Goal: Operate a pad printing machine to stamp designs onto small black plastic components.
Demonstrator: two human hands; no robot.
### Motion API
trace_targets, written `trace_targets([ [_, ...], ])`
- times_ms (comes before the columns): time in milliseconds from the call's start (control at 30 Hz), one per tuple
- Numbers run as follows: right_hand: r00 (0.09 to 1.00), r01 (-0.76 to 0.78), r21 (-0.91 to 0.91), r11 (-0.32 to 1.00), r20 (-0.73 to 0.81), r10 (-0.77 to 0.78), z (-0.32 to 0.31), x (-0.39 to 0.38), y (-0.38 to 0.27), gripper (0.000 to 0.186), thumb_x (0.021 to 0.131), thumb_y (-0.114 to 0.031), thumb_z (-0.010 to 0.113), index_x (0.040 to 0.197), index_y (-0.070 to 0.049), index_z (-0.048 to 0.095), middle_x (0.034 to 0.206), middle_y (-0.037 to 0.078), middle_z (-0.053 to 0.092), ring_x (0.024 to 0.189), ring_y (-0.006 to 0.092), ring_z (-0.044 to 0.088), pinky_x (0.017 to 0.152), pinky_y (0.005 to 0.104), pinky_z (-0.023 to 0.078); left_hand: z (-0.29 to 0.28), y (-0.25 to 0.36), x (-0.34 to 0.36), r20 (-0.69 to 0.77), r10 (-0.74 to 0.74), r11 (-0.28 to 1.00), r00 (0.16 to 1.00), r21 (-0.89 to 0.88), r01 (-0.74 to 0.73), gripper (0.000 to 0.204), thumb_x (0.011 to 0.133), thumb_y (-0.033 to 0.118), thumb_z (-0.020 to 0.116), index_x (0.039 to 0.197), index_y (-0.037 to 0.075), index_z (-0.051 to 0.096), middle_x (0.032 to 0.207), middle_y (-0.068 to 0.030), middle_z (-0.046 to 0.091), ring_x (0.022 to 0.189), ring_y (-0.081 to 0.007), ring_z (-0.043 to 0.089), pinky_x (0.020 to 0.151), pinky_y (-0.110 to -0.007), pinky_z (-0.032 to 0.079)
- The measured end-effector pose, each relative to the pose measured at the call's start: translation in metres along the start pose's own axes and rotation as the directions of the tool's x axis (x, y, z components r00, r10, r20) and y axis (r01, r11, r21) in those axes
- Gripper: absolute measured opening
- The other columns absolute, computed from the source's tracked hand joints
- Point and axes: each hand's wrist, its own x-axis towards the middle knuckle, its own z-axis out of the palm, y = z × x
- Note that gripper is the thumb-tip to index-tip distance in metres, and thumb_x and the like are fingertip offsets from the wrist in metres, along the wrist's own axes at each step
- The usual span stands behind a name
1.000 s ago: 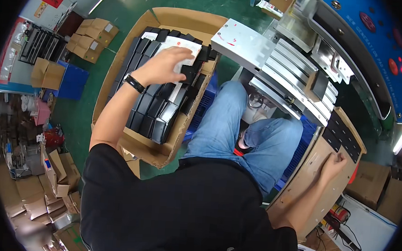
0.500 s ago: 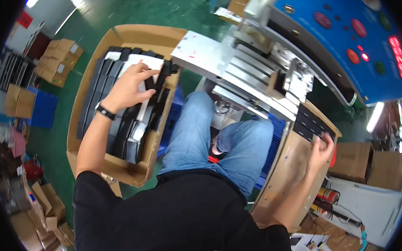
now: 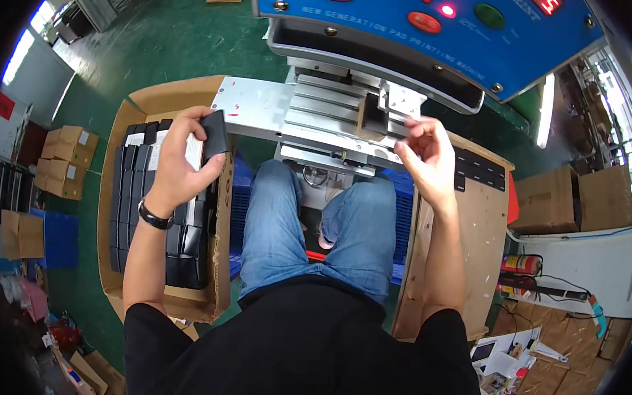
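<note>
My left hand grips a flat black rectangular box between thumb and fingers, above the near-right corner of an open cardboard carton. Rows of similar black boxes fill that carton, with a white sheet partly tucked among them. At the metal bed of a blue machine, my right hand hovers with thumb and fingers apart and nothing visible in them. Just left of its fingertips, another black piece sits in the holder on the bed.
A wooden board on the right carries several black boxes at its far end. Overhead hangs the blue control panel with buttons. Brown cartons stand farther right, near a red fire extinguisher.
My left hand has lifted a black box out of the carton. My right hand has moved from the boxes on the board to the machine bed. The view has turned.
</note>
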Motion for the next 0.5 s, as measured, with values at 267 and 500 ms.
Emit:
trace_targets([
  [267, 0.961, -0.106, -0.124, 0.987, 0.242, 0.133, 0.013, 0.039, -0.015, 0.031, 0.088, 0.003, 0.082, 0.101, -0.008, 0.057, 0.120, 0.010, 0.068, 0.071, 0.0112, 0.059, 0.070, 0.0248, 0.054, 0.086, 0.042, 0.077, 0.174, 0.223, 0.973, 0.959, -0.108, -0.206, 0.066, 0.088, 0.016, 0.077, 0.150, 0.003, 0.058, 0.150, -0.0162, 0.063, 0.132, -0.0347, 0.063, 0.112, -0.043, 0.050],
  [500, 0.986, 0.044, -0.066, 0.997, -0.157, -0.054, -0.052, -0.029, 0.014, 0.046, 0.079, 0.006, 0.088, 0.115, -0.003, 0.060, 0.134, 0.010, 0.063, 0.076, 0.0071, 0.054, 0.069, 0.0225, 0.051, 0.156, 0.070, 0.119, 0.388, 0.366, 0.915, 0.846, 0.014, -0.402, 0.069, 0.101, 0.034, 0.067, 0.162, 0.007, 0.049, 0.168, -0.0160, 0.048, 0.156, -0.0341, 0.044, 0.128, -0.052, 0.035],
])
